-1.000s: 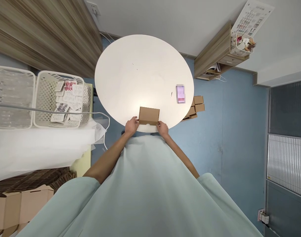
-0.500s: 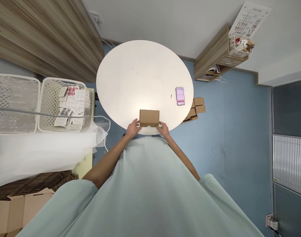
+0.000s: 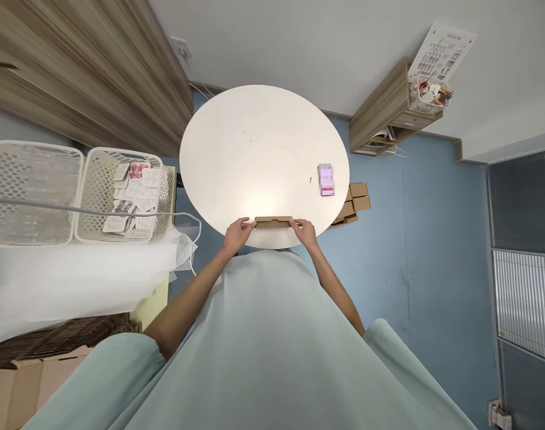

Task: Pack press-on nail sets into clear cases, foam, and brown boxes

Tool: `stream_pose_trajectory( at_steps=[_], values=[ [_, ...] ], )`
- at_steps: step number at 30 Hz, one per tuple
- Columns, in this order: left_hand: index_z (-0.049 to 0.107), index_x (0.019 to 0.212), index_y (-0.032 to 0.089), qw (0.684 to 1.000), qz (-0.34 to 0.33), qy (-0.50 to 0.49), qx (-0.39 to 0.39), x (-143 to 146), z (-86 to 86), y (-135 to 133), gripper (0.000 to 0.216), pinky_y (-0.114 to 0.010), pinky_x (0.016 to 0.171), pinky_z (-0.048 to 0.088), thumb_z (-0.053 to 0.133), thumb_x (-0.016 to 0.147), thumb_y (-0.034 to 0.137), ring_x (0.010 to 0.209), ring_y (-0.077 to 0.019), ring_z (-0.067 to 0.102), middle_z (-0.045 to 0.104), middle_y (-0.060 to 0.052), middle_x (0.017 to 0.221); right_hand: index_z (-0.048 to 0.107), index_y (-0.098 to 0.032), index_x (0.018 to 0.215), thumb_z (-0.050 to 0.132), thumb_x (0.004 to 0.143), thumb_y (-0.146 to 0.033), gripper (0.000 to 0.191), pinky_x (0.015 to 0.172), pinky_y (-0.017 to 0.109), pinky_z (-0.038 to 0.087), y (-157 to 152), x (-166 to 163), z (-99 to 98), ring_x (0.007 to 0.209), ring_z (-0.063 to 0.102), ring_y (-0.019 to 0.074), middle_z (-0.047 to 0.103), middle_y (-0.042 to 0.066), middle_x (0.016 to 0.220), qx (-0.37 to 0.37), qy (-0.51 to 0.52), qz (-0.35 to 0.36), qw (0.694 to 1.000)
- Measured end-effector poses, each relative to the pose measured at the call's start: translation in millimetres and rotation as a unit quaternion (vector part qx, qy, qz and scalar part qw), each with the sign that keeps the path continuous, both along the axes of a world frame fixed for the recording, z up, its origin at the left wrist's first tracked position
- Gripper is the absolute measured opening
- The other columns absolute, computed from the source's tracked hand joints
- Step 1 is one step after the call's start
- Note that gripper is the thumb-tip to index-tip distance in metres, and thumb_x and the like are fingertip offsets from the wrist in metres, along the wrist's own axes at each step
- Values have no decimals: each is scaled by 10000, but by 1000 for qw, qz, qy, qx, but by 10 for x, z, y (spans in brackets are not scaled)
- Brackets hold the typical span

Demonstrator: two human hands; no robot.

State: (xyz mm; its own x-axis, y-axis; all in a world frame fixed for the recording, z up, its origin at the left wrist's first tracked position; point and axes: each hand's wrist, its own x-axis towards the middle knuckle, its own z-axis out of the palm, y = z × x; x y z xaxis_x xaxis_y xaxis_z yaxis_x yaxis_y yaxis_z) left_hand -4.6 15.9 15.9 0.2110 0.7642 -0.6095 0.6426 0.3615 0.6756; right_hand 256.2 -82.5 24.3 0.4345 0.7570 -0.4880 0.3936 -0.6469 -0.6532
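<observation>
A small brown cardboard box [image 3: 273, 223] is at the near edge of the round white table [image 3: 263, 137], with a narrow side facing up toward me. My left hand [image 3: 237, 234] pinches its left end between thumb and fingers. At the right end, my right hand [image 3: 304, 231] grips it the same way. Whatever is inside the box cannot be seen. Farther right on the tabletop lies a pink-purple pack [image 3: 326, 180], blurred in the picture, with a small dark mark beside it.
Left of me stand white plastic baskets, one with printed packets [image 3: 133, 194], another with clear plastic items [image 3: 34, 197]. A grey cable [image 3: 165, 213] crosses them above white sheeting [image 3: 84, 269]. Flattened cardboard [image 3: 34, 382] lies lower left. Brown boxes [image 3: 357, 200] sit beyond the table's right edge.
The box has turned from showing its broad face to showing a narrow side. Both hands stay on its ends; my right hand has shifted slightly to the right.
</observation>
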Motion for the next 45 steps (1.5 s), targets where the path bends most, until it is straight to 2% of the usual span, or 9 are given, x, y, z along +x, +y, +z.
stream_pose_trajectory(
  at_steps=[6, 10, 14, 18, 23, 26, 30, 35, 45],
  values=[
    [720, 1389, 208, 997, 25, -68, -31, -28, -132, -41, 613, -383, 979, 609, 693, 934, 619, 1209, -303, 753, 813, -124, 1271, 832, -245, 1047, 605, 1049, -477, 324, 1029, 353, 578, 5, 42, -1, 1125, 771, 243, 845, 55, 1203, -7, 25, -7, 1000],
    [742, 1346, 214, 996, 33, -78, -34, -37, -168, -55, 598, -371, 962, 619, 656, 956, 659, 1147, -286, 773, 820, -115, 1227, 817, -232, 1049, 653, 1011, -451, 276, 1044, 346, 581, -22, 72, -66, 1131, 772, 229, 844, 60, 1191, 1, 48, -26, 998],
    [751, 1321, 207, 997, 21, -65, -36, -35, -209, -45, 551, -383, 954, 619, 695, 929, 590, 1120, -293, 778, 823, -114, 1215, 811, -218, 1066, 679, 990, -419, 252, 1028, 347, 596, -55, 88, -134, 1100, 783, 219, 846, 70, 1155, -16, 62, -22, 998],
    [753, 1312, 213, 998, 18, -48, -44, -38, -250, -66, 512, -400, 977, 614, 714, 912, 531, 1191, -313, 762, 811, -127, 1286, 810, -217, 1067, 698, 981, -412, 241, 1030, 356, 597, -99, 77, -180, 1134, 779, 227, 843, 78, 1174, -39, 53, -19, 998],
    [761, 1302, 208, 998, 33, -35, -32, -28, -231, -86, 509, -407, 1008, 605, 725, 920, 542, 1191, -313, 765, 802, -129, 1320, 798, -207, 1075, 700, 970, -438, 272, 1036, 350, 587, -116, 97, -201, 1144, 774, 226, 836, 88, 1198, -22, 57, -35, 998],
    [767, 1288, 204, 998, 45, -31, -26, -1, -229, -62, 506, -406, 1002, 609, 708, 935, 563, 1181, -311, 766, 810, -131, 1291, 796, -218, 1056, 676, 974, -488, 306, 1012, 352, 592, -92, 131, -203, 1082, 775, 222, 840, 72, 1133, -13, 57, -42, 997],
    [760, 1286, 197, 998, 40, -21, -33, 28, -275, -24, 511, -403, 994, 612, 728, 914, 546, 1198, -312, 760, 809, -135, 1291, 798, -221, 1025, 717, 938, -455, 263, 974, 358, 596, -50, 149, -216, 1039, 768, 234, 836, 63, 1065, -40, 39, -37, 998],
    [776, 1243, 203, 1000, 18, 7, -24, 16, -297, 15, 478, -435, 1029, 603, 745, 908, 542, 1215, -332, 754, 808, -139, 1305, 798, -224, 1006, 739, 941, -415, 210, 941, 355, 592, -7, 149, -229, 1046, 762, 241, 832, 75, 1114, -56, 16, -22, 998],
    [809, 1195, 150, 997, 48, 9, -57, -7, -225, 76, 529, -432, 1004, 627, 791, 862, 560, 1161, -346, 774, 825, -168, 1235, 818, -219, 1098, 762, 960, -397, 232, 943, 332, 595, 18, 148, -268, 1075, 774, 236, 840, 70, 1116, -53, 78, -8, 996]
  ],
)
